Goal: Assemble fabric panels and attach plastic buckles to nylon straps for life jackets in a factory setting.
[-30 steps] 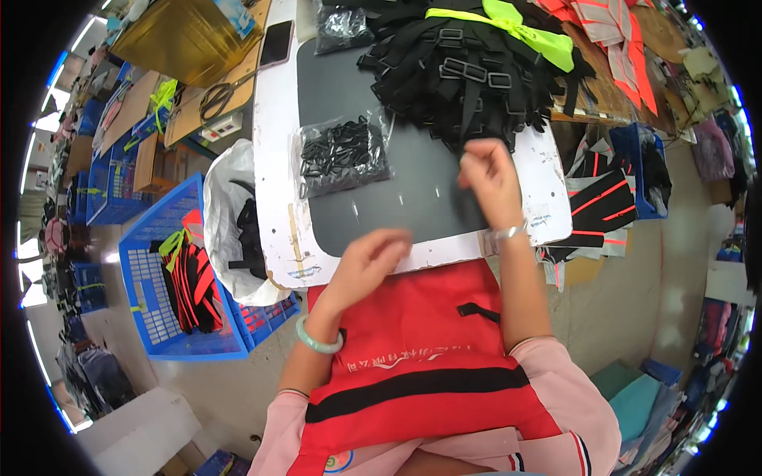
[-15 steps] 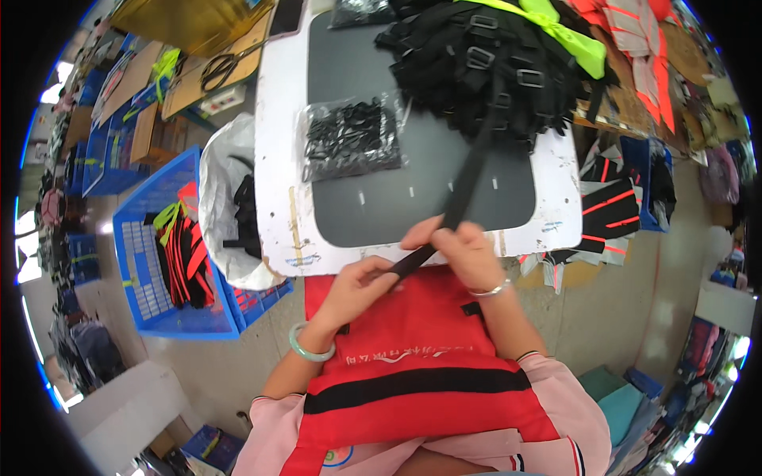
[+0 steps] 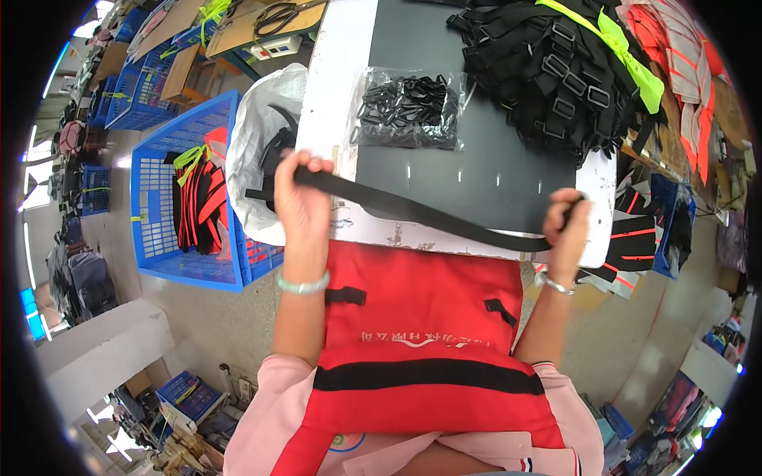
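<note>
A long black webbing strap (image 3: 429, 214) stretches between my hands above the near edge of the table, sagging slightly toward the right. My left hand (image 3: 300, 194) is closed around its left end, beside the white sack. At the table's near right corner my right hand (image 3: 567, 226) is closed on the other end. Beyond the strap lies a clear plastic bag (image 3: 409, 111) of small black plastic pieces. At the far right of the tabletop sits a heap of black straps with buckles (image 3: 556, 87), a neon yellow band (image 3: 627, 51) across it.
The white table (image 3: 337, 103) has a dark grey inset. Left of it stand an open white sack (image 3: 242, 166) with black pieces inside and a blue crate (image 3: 151, 214) holding striped cloth. Scissors (image 3: 278, 20) lie on a side bench at the far left. Striped pieces (image 3: 635, 246) lie at the right.
My hands have moved apart, the left up toward the sack, the right out to the right. The strap has come away from the heap and now spans between them. The view has shifted.
</note>
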Motion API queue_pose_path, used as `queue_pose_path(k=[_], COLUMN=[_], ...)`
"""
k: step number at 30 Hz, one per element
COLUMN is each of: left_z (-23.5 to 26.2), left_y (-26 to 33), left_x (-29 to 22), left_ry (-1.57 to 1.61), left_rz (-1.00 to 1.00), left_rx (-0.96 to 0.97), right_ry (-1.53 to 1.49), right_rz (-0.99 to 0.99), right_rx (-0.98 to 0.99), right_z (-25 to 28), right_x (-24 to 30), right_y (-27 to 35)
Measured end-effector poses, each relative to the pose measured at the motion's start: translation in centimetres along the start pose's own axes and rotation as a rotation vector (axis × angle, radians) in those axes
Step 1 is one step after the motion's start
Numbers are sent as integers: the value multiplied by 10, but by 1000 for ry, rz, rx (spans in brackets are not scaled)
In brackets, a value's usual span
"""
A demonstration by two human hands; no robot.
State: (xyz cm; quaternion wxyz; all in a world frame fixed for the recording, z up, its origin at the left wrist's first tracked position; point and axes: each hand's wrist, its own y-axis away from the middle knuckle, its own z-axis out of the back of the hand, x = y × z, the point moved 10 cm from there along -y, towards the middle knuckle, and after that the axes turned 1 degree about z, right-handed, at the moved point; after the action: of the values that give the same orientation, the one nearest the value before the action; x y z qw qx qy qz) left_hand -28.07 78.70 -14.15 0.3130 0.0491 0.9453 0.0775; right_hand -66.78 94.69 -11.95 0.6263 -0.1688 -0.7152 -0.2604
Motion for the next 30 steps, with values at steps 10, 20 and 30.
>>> queue_pose_path(k=[10, 20, 30], left_z=[-91, -98, -83], left_y=[-72, -45, 40], left_x=[74, 76, 113], left_ry=[-1960, -1547, -595], left_rz=[-380, -101, 363], left_rx=[350, 342, 227], right_ry=[616, 597, 725], right_rz=[203, 173, 548], right_rx=[305, 337, 258], right_z=[-78, -104, -147], right_x=[-25, -2, 35], right_y=[30, 20, 20])
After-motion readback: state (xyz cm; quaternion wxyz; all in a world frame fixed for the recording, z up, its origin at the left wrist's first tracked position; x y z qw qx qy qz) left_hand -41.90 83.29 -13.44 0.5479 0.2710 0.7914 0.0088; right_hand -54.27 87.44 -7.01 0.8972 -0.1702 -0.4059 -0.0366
